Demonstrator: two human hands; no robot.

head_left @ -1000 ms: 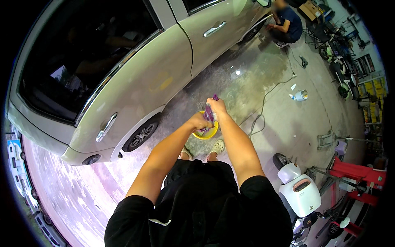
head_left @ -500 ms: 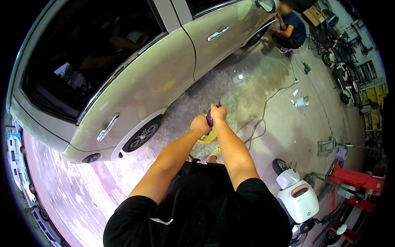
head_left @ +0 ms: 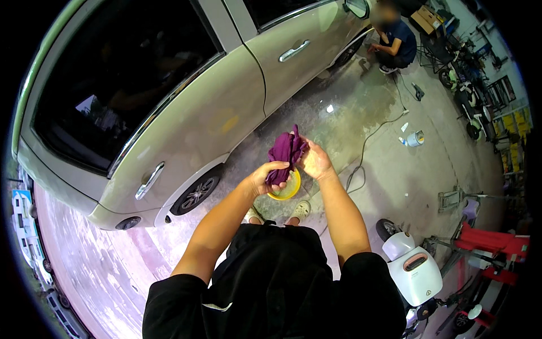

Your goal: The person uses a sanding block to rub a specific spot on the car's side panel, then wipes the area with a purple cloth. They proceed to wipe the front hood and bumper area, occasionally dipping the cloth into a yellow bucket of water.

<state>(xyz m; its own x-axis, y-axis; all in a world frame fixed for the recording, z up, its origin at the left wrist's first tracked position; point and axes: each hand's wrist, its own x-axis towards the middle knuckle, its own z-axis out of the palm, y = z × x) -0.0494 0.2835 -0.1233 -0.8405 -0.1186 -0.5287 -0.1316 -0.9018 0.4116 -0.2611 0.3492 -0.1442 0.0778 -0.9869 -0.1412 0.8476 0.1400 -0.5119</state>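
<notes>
Purple cloth (head_left: 280,151), between both hands (head_left: 262,178), yellow bucket (head_left: 297,187) below

We see pale glare on the floor (head_left: 107,265) at lower left, a bright reflection in the window (head_left: 130,85), and edges bending into black.

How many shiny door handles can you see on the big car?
2. One handle is near the rear wheel, another handle nearer the side mirror. The far side of the car is hidden.

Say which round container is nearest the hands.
The yellow bucket, partly hidden behind the purple cloth; the pale round container is farther off, to the right.
</notes>
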